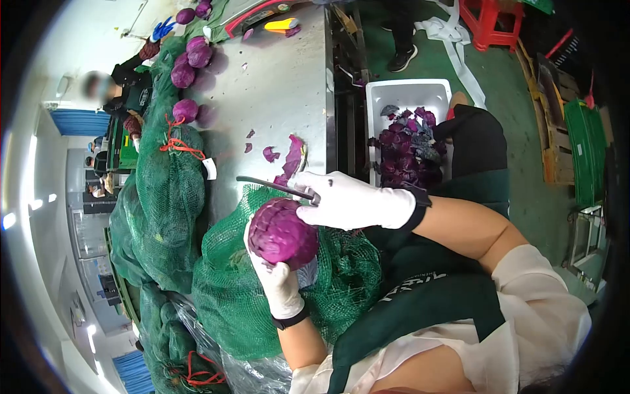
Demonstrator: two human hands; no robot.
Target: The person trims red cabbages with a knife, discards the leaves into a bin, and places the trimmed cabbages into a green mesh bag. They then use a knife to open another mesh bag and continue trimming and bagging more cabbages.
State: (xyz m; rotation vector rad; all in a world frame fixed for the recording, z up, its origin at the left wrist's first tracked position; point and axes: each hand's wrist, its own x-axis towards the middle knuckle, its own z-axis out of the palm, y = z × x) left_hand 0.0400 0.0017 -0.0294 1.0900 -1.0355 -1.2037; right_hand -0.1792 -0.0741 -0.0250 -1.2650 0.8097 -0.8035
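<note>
While the gloved left hand point(279, 284) cups a purple cabbage point(281, 233), the right hand point(357, 202) grips a dark blade point(270, 184) beside it.

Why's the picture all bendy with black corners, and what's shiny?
Head view: straight things bow and corners go black, probably from a wide lens; head view: ceiling lights glare white; head view: the metal table shows dark purplish patches beside the loose cabbages, shadows or reflections; head view: the held cabbage looks fairly sharp.
</note>
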